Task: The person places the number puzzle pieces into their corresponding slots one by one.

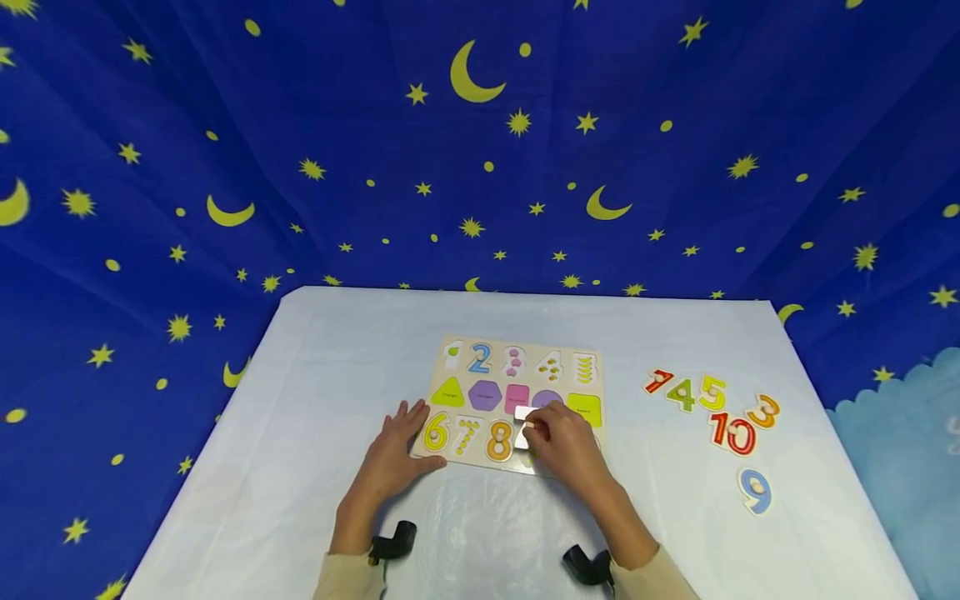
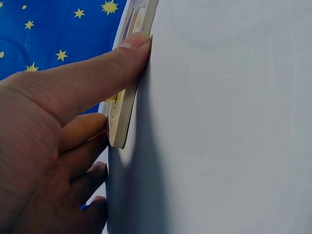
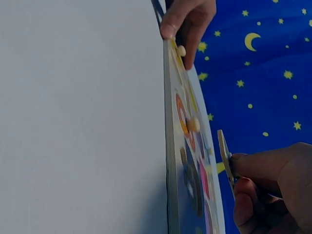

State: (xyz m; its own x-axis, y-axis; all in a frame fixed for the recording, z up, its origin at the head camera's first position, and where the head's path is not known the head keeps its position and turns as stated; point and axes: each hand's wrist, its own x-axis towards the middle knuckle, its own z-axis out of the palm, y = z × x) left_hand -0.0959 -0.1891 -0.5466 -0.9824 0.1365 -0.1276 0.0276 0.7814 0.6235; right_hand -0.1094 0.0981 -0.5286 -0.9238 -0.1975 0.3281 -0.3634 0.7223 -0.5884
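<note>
as right hand (image 1: 567,447) pinches piece (image 3: 224,148), left (image 1: 392,454) touches board (image 1: 496,375)

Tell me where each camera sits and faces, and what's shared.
Head: on the head, facing forward and down at the puzzle board; left hand, right hand and sleeves show.
Left wrist: worn there, looking past left hand at board edge and tabletop; only that hand shows.
Right wrist: worn there, looking across the puzzle board; right hand pinches a piece, left hand beyond.
Head and right wrist share both hands.

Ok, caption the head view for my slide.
Left hand touching the board, right hand holding a piece above it, loose numbers alongside.
</note>
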